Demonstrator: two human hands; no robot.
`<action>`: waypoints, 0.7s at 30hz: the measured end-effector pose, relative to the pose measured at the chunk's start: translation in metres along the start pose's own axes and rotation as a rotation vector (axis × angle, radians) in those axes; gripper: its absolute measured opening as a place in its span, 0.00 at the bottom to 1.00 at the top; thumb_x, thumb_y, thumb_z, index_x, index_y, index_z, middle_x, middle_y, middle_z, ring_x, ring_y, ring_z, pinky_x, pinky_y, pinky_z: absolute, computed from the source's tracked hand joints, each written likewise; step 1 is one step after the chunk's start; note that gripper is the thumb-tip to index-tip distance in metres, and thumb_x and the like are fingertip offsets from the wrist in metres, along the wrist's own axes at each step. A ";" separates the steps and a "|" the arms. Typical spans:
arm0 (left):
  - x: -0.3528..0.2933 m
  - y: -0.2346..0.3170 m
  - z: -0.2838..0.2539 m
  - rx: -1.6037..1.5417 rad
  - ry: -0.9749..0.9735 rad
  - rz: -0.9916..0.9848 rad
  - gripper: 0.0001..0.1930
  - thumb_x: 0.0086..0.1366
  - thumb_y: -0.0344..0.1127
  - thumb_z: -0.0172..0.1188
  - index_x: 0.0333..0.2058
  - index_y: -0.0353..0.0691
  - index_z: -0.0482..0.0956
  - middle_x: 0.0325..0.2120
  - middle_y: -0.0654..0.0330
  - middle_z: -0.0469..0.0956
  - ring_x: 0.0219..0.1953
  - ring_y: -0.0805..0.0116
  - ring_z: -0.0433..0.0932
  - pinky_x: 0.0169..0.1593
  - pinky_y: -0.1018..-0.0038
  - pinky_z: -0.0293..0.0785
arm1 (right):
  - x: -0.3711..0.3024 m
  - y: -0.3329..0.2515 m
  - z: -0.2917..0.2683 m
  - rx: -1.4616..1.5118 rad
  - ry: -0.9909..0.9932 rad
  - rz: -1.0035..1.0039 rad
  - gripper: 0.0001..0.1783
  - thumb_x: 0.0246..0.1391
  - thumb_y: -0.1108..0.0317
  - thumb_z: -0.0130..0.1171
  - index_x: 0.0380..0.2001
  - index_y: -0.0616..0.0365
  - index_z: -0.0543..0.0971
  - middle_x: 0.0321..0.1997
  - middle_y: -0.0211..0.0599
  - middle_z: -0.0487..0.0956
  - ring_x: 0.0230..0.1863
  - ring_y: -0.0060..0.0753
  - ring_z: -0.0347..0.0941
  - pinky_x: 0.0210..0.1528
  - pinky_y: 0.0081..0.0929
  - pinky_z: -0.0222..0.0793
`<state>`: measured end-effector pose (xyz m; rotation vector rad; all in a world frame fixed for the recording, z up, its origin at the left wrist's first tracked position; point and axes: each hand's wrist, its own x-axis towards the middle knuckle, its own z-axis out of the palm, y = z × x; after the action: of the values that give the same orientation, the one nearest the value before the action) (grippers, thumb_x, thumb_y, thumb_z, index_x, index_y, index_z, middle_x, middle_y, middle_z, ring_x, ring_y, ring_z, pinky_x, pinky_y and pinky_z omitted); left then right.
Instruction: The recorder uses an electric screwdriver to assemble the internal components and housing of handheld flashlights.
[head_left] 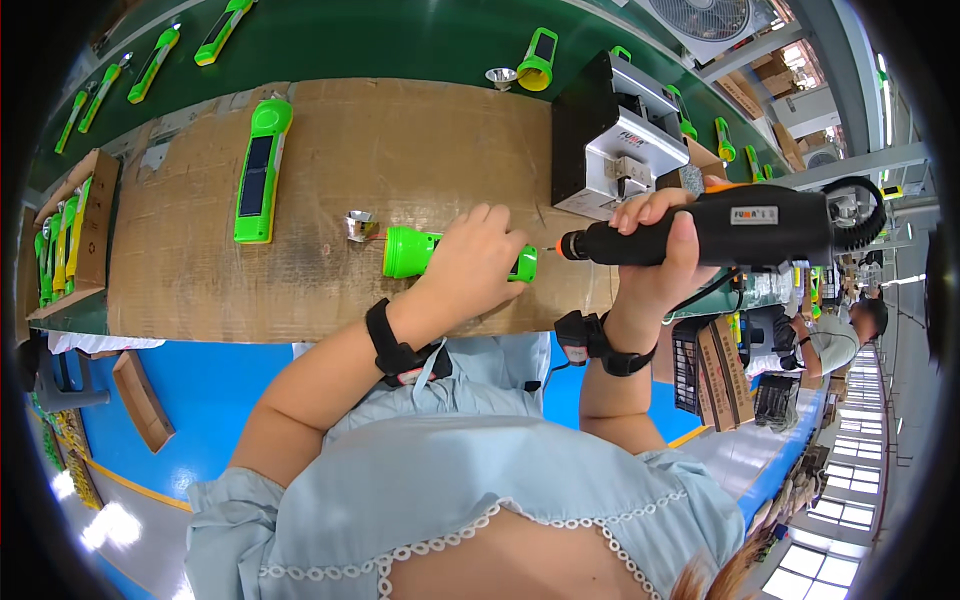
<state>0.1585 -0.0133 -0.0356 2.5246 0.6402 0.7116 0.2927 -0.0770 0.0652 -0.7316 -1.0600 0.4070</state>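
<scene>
Nearest the camera is the person's light blue top (pixel 450 480), with white looped trim along its neckline. Past it, the left grip (pixel 472 258) is closed over the body of a green flashlight (pixel 404 252), which lies on its side near the middle of the near edge of the cardboard sheet (pixel 340 150). Its wide head points left and its narrow end shows to the right of the fingers. The right grip (pixel 655 240) is wrapped around a black electric screwdriver (pixel 730 228), held level, its orange-collared nose aimed left. The bit ends just beside the flashlight's narrow end; whether they touch cannot be told.

Each wrist wears a black band, one on the left (pixel 386 340) and one on the right (pixel 622 358). Just left of the flashlight head sits a silver reflector (pixel 360 226), with thin wire between the two. Farther left, a second green flashlight (pixel 258 180) with a dark panel lies on the cardboard, pointing away. At the far left, an open carton (pixel 92 225) holds green and yellow pieces.

Beyond the screwdriver's nose stands a black and silver box-shaped unit (pixel 622 140). On the far green tabletop (pixel 400 50), another flashlight (pixel 538 62) lies beside a loose reflector (pixel 501 78), and more flashlights (pixel 155 65) lie at far left. At far right, a co-worker (pixel 832 338) is visible.
</scene>
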 end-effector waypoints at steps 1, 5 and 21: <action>0.000 0.000 0.000 -0.004 0.003 0.003 0.23 0.38 0.42 0.72 0.36 0.44 0.78 0.30 0.58 0.68 0.38 0.60 0.69 0.41 0.67 0.68 | 0.001 0.002 0.000 0.000 -0.001 0.001 0.26 0.55 0.74 0.52 0.54 0.61 0.55 0.24 0.41 0.72 0.22 0.32 0.70 0.28 0.33 0.72; 0.000 0.000 0.000 -0.010 -0.003 -0.015 0.23 0.38 0.42 0.72 0.36 0.44 0.78 0.30 0.59 0.68 0.39 0.60 0.69 0.42 0.68 0.68 | -0.001 0.012 -0.003 -0.004 -0.048 0.048 0.26 0.54 0.76 0.53 0.54 0.62 0.56 0.24 0.41 0.72 0.21 0.32 0.70 0.27 0.32 0.72; -0.001 -0.001 -0.002 -0.014 -0.017 -0.026 0.23 0.39 0.45 0.72 0.34 0.42 0.78 0.32 0.58 0.69 0.40 0.59 0.69 0.43 0.67 0.69 | -0.002 0.029 -0.008 -0.099 -0.101 0.079 0.23 0.54 0.68 0.52 0.52 0.59 0.59 0.26 0.41 0.70 0.21 0.34 0.68 0.27 0.35 0.69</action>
<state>0.1564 -0.0124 -0.0354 2.5018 0.6588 0.6820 0.2999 -0.0604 0.0406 -0.8505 -1.1554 0.4657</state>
